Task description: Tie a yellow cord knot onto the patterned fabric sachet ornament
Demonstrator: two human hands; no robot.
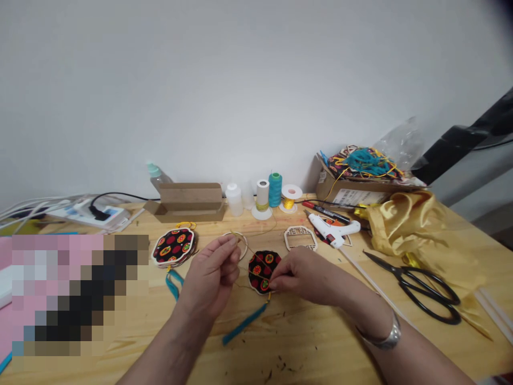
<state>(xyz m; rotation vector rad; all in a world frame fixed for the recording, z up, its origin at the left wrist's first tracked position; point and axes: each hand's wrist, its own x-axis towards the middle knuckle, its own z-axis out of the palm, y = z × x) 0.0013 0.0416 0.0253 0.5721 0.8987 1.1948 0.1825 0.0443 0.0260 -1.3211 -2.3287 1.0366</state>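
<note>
The right grip (306,272) covers the right edge of the patterned disc (262,262); what lies between its fingertips (276,281) is too small to tell. The left grip (212,272) hides part of the wooden ring (246,246) behind it. Left of that grip, pixel blocks blur a dark object (76,305). Both forearms (168,337) run off the bottom edge.

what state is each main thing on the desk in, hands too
left hand, pinched on a thread
right hand, pinched at the disc; exact grip unclear
disc, tassel attached
tassel, laid out straight
scissors, lying flat
glue gun, on its side
small box, open
big box, open, heaped full
blue spool, upright
white bottle, upright
</note>
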